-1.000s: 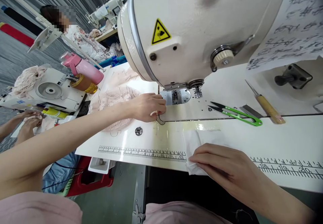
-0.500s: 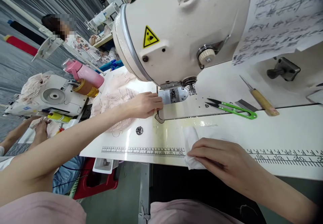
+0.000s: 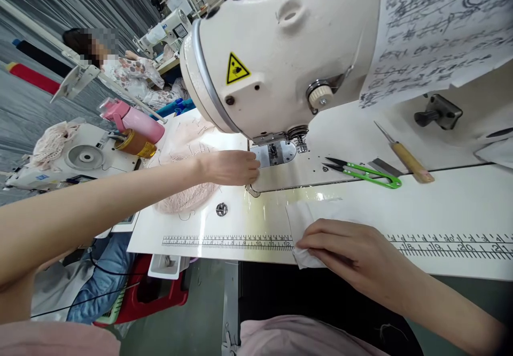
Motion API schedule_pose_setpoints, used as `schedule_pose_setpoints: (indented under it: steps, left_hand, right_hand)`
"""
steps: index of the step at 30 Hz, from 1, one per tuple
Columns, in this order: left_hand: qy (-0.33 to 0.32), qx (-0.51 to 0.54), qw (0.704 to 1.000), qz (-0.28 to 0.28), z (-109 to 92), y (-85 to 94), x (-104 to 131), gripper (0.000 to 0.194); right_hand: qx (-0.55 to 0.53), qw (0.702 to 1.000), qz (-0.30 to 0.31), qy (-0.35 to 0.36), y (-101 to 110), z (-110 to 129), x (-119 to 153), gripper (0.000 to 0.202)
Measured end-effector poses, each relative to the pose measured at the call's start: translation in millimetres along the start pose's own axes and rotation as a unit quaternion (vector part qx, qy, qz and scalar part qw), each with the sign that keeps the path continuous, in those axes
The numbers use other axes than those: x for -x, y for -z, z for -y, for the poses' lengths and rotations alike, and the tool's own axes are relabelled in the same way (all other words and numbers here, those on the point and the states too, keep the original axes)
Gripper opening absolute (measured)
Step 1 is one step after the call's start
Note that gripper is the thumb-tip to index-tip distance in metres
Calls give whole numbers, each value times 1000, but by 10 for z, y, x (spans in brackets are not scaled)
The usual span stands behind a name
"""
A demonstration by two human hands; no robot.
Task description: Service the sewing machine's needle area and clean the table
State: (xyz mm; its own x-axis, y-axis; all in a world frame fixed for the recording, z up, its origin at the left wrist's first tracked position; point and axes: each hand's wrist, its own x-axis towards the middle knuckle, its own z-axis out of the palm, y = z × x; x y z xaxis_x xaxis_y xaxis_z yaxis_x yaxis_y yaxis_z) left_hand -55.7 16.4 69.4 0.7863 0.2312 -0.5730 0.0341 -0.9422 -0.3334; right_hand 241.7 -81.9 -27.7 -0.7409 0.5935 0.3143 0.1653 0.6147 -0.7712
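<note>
My left hand is at the left edge of the metal needle plate, under the head of the white sewing machine. Its fingers are bent together, and whatever is between them is hidden. On the front of the table my right hand pinches a thin white cloth beside the printed ruler. Pale pink lace fabric lies behind and below my left wrist. A round metal bobbin part sits in front of my left hand.
Green thread snips and a wooden-handled awl lie to the right. A pink bottle and an amber cup stand at the back left. Beyond, a person in a floral top sits near another machine.
My left forearm has shifted higher, and the back of my left hand has turned more toward the camera. My right hand stays on the white cloth. The view has shifted slightly.
</note>
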Motion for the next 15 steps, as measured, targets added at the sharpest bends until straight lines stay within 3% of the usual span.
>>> schedule_pose_setpoints:
  steps: [8, 11, 15]
  left_hand:
    - [36, -86, 984, -154, -117, -59, 130, 28]
    - [50, -87, 980, -172, -147, -99, 179, 24]
    - [86, -92, 981, -150, -164, -159, 223, 18]
  right_hand:
    - [-2, 1000, -9, 0, -6, 2, 11, 24]
    - [-10, 1000, -17, 5, -5, 7, 16, 25]
    - [-20, 1000, -15, 10, 3, 2, 12, 26]
